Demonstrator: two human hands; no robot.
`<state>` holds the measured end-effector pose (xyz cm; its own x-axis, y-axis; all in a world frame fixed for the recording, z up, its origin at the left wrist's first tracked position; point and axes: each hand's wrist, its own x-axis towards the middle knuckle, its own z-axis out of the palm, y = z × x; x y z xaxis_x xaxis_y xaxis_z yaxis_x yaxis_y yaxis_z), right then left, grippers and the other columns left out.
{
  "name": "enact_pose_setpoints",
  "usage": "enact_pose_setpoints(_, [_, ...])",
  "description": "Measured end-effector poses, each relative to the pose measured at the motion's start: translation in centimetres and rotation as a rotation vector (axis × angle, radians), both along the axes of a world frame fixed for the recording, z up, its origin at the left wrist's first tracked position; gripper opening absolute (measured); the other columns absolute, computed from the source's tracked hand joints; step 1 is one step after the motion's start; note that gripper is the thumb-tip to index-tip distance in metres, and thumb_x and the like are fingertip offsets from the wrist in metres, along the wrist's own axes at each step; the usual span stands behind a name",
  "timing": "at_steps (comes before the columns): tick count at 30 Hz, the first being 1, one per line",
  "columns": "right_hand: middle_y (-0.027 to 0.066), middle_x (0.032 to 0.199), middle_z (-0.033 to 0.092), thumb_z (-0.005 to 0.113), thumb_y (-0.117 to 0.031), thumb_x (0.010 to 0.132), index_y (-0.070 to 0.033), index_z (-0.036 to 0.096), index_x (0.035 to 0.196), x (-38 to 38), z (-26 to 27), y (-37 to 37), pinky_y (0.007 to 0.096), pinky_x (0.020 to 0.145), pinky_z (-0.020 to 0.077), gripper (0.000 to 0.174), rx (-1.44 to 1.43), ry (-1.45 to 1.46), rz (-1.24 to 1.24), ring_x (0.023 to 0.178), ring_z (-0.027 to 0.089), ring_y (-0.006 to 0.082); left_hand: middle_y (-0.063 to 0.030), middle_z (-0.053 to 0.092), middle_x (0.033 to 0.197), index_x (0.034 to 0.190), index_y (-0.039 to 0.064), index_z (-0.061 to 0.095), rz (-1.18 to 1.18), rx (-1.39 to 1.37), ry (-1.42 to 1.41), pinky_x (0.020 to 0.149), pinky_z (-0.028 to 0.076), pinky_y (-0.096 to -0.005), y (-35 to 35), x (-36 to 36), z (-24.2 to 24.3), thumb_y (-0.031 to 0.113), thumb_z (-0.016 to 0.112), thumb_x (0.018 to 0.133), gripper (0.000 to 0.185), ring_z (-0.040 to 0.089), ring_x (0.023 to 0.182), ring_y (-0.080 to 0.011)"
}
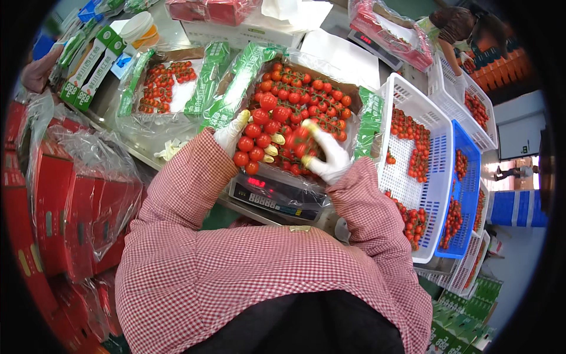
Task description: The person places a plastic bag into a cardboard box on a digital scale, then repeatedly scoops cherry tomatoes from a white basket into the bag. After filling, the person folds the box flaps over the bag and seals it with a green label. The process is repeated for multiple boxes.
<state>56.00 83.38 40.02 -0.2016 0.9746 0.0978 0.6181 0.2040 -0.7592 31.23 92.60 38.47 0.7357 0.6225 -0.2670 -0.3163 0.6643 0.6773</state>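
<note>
A bunch of cherry tomatoes [254, 141] lies in my left hand [232, 132], whose white glove has yellowish fingertips showing beneath the fruit. My right hand [330, 157], gloved the same way, has thumb and fingers around some blurred tomatoes [301, 144]; whether they belong to the same bunch I cannot tell. Both hands are over the near part of a cardboard box with green flaps [370, 119], lined with clear plastic and filled with cherry tomatoes on the vine [318, 95]. Under the box's near edge is a digital scale [274, 197] with a lit red display.
Left of the box stands another partly filled tomato box [128, 90]. A white crate [435, 186] and a blue crate [460, 194] hold tomatoes at right. Red cartons [84, 212] are stacked at left. A co-worker [457, 26] reaches into a crate at upper right.
</note>
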Motion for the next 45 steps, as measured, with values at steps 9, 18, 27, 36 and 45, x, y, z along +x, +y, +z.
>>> enact_pose_setpoints(9, [0.0176, 0.102, 0.061, 0.068, -0.008, 0.06, -0.002, 0.058, 0.113, -2.8, 6.4, 0.4, 0.0408, 0.075, 0.0507, 0.055, 0.554, -0.231, 0.125, 0.088, 0.061, 0.0329, -0.0175, 0.054, 0.123, 0.143, 0.006, 0.027, -0.329, 0.226, 0.167, 0.071, 0.054, -0.0362, -1.3, 0.1, 0.9, 0.029, 0.059, 0.087, 0.068, 0.062, 0.096, -0.0301])
enact_pose_setpoints(18, [0.0111, 0.097, 0.064, 0.069, -0.011, 0.075, -0.001, 0.064, 0.102, -0.4, 5.7, -4.4, 0.036, 0.077, 0.0507, 0.03, -0.243, 0.374, 0.353, 0.089, 0.062, 0.0235, -0.0143, 0.051, 0.13, 0.132, 0.004, 0.048, -1.051, 1.268, 0.119, 0.104, 0.031, -0.0379, -2.3, 3.7, 5.9, 0.018, 0.059, 0.088, 0.048, 0.041, 0.126, -0.0274])
enact_pose_setpoints(27, [0.0075, 0.095, 0.065, 0.058, -0.007, 0.088, 0.001, 0.062, 0.108, 11.3, 2.4, -13.2, 0.0239, 0.071, 0.0485, 0.022, -0.228, 0.776, -0.724, 0.079, 0.059, 0.0112, -0.0153, 0.046, 0.133, 0.149, 0.018, 0.014, -0.411, 0.328, 0.431, 0.083, 0.049, -0.0334, 1.3, 10.4, 5.1, 0.028, 0.05, 0.094, 0.066, 0.058, 0.097, -0.0194])
enact_pose_setpoints(36, [0.007, 0.086, 0.066, 0.068, -0.016, 0.08, 0.0, 0.063, 0.104, 24.8, -4.0, -20.8, 0.0256, 0.066, 0.0495, 0.029, -0.338, 0.14, -0.966, 0.073, 0.062, 0.0127, -0.0107, 0.024, 0.15, 0.149, 0.012, 0.006, -0.439, 0.555, 0.647, 0.104, 0.031, -0.0473, 1.5, 22.2, -2.9, 0.041, 0.041, 0.095, 0.071, 0.028, 0.135, -0.0259])
enact_pose_setpoints(45, [0.0214, 0.113, 0.06, 0.063, -0.037, 0.077, -0.004, 0.05, 0.128, 41.3, -11.7, -13.4, 0.0391, 0.091, 0.0468, 0.062, -0.633, -0.57, -0.732, 0.108, 0.058, 0.0305, -0.0182, 0.043, 0.135, 0.145, 0.012, 0.022, 0.124, 0.648, 0.505, 0.101, 0.039, -0.0417, -2.7, 26.2, 5.2, 0.027, 0.045, 0.094, 0.058, 0.045, 0.122, -0.029])
